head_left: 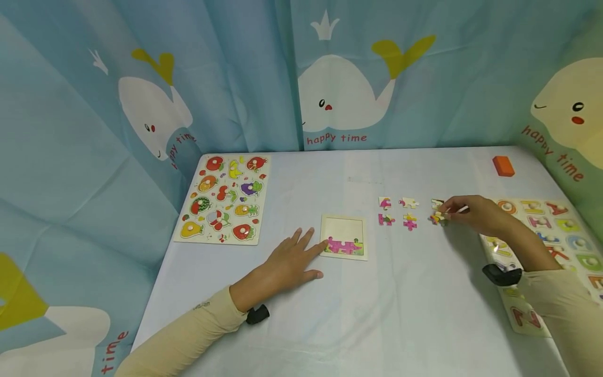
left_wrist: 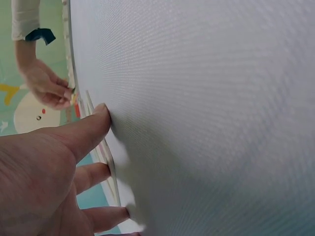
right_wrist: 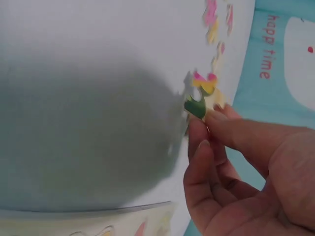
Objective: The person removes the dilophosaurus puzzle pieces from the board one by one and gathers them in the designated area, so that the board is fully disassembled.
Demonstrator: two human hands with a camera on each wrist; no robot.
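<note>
A small square puzzle frame (head_left: 344, 220) lies at the table's middle, with joined pink and green pieces (head_left: 345, 246) along its near side. My left hand (head_left: 288, 263) lies spread at the frame's left edge, its index fingertip touching there. In the left wrist view the thumb and fingers of that hand (left_wrist: 44, 167) are extended against the white surface. Between thumb and fingers, my right hand (head_left: 480, 214) pinches a yellow, green and pink jigsaw piece (right_wrist: 195, 106). Nearby lie loose jigsaw pieces, among them a pink one (head_left: 386, 220) and a yellow-pink one (head_left: 410, 222).
A fruit knob puzzle board (head_left: 190, 233) occupies the far left of the table. On the right, beneath my right forearm, sits a letter puzzle board (head_left: 515, 297). An orange block (head_left: 503, 166) stands in the far right corner. Whale-print curtains (head_left: 264, 78) hang round the table.
</note>
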